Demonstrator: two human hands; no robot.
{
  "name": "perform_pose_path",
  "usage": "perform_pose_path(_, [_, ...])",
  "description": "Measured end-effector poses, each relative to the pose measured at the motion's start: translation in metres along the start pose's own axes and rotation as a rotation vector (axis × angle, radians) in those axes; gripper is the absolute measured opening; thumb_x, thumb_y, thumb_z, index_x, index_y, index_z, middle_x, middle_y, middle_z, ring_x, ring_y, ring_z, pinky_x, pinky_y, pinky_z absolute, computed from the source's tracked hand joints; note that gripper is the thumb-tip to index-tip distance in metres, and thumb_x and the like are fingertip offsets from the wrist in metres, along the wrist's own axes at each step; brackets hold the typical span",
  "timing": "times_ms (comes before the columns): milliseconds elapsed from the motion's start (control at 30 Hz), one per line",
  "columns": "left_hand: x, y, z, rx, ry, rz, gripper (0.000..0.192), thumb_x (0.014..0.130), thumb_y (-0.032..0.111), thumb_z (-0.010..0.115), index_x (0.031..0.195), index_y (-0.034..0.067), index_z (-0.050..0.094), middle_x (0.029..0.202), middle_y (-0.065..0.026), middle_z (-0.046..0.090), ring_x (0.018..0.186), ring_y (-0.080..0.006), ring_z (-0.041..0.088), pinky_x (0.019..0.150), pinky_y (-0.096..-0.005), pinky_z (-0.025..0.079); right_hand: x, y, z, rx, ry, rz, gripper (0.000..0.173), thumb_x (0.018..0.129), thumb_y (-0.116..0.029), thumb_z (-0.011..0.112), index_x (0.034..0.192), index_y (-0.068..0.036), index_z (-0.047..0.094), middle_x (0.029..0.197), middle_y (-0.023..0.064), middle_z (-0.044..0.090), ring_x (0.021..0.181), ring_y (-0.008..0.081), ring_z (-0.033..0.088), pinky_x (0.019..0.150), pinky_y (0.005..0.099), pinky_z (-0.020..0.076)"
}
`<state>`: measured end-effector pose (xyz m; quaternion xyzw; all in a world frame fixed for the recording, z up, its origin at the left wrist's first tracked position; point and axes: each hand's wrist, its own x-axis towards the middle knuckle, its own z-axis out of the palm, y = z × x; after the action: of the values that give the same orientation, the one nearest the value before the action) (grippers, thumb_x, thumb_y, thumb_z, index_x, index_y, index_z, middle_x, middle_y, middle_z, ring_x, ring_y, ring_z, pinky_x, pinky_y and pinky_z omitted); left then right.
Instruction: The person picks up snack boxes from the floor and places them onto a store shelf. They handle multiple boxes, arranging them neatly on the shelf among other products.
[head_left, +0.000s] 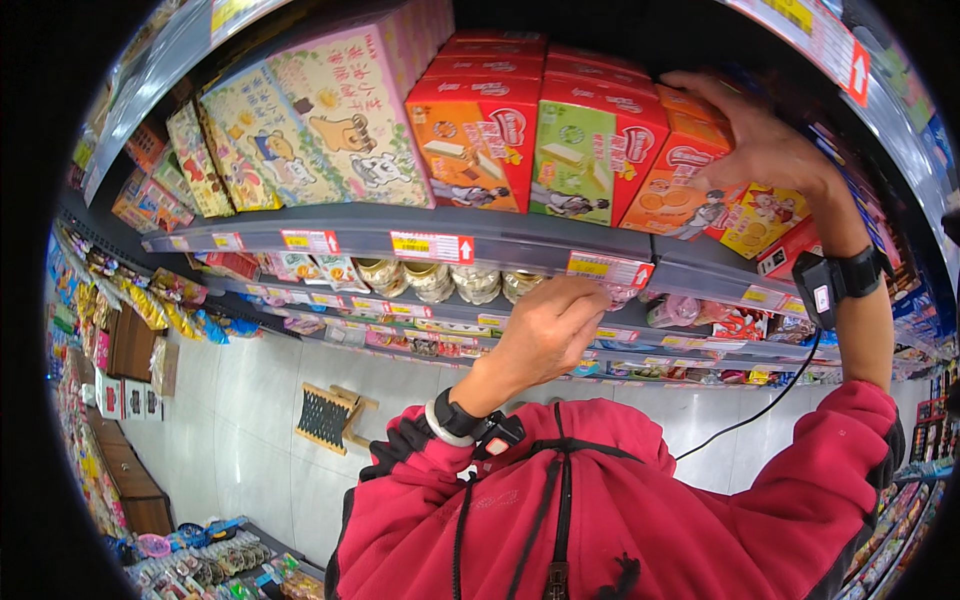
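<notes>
On the shelf at the upper right, my right hand (765, 146) reaches over an orange biscuit box (675, 184), its fingers spread across the box's top and side. A yellow biscuit box (761, 217) stands below that hand. To the left are a green and red wafer box (585, 157) and an orange and red wafer box (476, 142). My left hand (551, 326) is at the front edge of the shelf, fingers curled against the lower part of a price label strip (607, 268); whether it pinches anything is hidden.
Large cartoon-printed biscuit boxes (345, 127) stand at the left of the shelf. Lidded jars (476, 281) line the shelf below. A small wooden folding stool (326, 420) stands on the floor. A black cable (750, 420) runs from my right wrist device.
</notes>
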<state>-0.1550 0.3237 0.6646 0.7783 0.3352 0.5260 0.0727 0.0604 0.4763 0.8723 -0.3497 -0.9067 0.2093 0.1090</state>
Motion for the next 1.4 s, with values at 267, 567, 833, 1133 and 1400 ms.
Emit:
perform_pose_path(267, [-0.003, -0.001, -0.003, 0.019, 0.014, -0.005, 0.025, 0.076, -0.002, 0.067, 0.100, 0.003, 0.065, 0.100, -0.0113, 0.066, 0.095, -0.0322, 0.065, 0.081, -0.0414, 0.053, -0.001, 0.004, -0.009, 0.087, -0.057, -0.039, 0.117, 0.058, -0.048, 0.087, 0.151, -0.008, 0.030, 0.150, 0.0164, 0.038, 0.134, 0.0274, 0.042, 0.112, 0.0361, 0.0349])
perform_pose_path(567, [-0.005, -0.001, -0.009, 0.032, 0.037, 0.004, 0.022, 0.076, 0.000, 0.067, 0.097, 0.003, 0.065, 0.100, -0.0119, 0.066, 0.089, -0.0327, 0.065, 0.077, -0.0398, 0.053, 0.007, -0.004, -0.015, -0.149, 0.080, -0.123, 0.100, 0.071, -0.054, 0.079, 0.150, -0.010, 0.035, 0.148, 0.0154, 0.041, 0.136, 0.0287, 0.041, 0.112, 0.0405, 0.0349])
perform_pose_path(833, [-0.007, 0.000, -0.018, 0.068, 0.047, 0.011, 0.024, 0.076, -0.001, 0.066, 0.099, 0.002, 0.065, 0.100, -0.0131, 0.065, 0.092, -0.0332, 0.065, 0.078, -0.0407, 0.053, 0.023, -0.033, -0.012, -0.242, 0.089, -0.137, 0.099, 0.073, -0.056, 0.077, 0.148, -0.008, 0.035, 0.147, 0.0178, 0.043, 0.134, 0.0296, 0.043, 0.108, 0.0370, 0.0390])
perform_pose_path(1133, [-0.019, -0.002, -0.027, 0.057, 0.048, -0.017, 0.025, 0.075, 0.000, 0.067, 0.100, 0.003, 0.065, 0.099, -0.0123, 0.065, 0.093, -0.0330, 0.064, 0.080, -0.0412, 0.053, 0.053, -0.055, 0.000, -0.229, -0.085, -0.186, 0.112, 0.061, -0.057, 0.083, 0.149, -0.008, 0.033, 0.149, 0.0187, 0.035, 0.138, 0.0351, 0.037, 0.114, 0.0413, 0.0320])
perform_pose_path(1400, [-0.033, -0.001, -0.043, 0.144, 0.084, -0.053, 0.024, 0.077, 0.002, 0.068, 0.100, 0.005, 0.063, 0.100, -0.0116, 0.065, 0.094, -0.0320, 0.064, 0.081, -0.0405, 0.052, 0.063, -0.065, 0.000, -0.362, -0.159, -0.133, 0.124, 0.052, -0.068, 0.082, 0.150, -0.011, 0.032, 0.154, 0.0225, 0.028, 0.142, 0.0408, 0.028, 0.116, 0.0471, 0.0267])
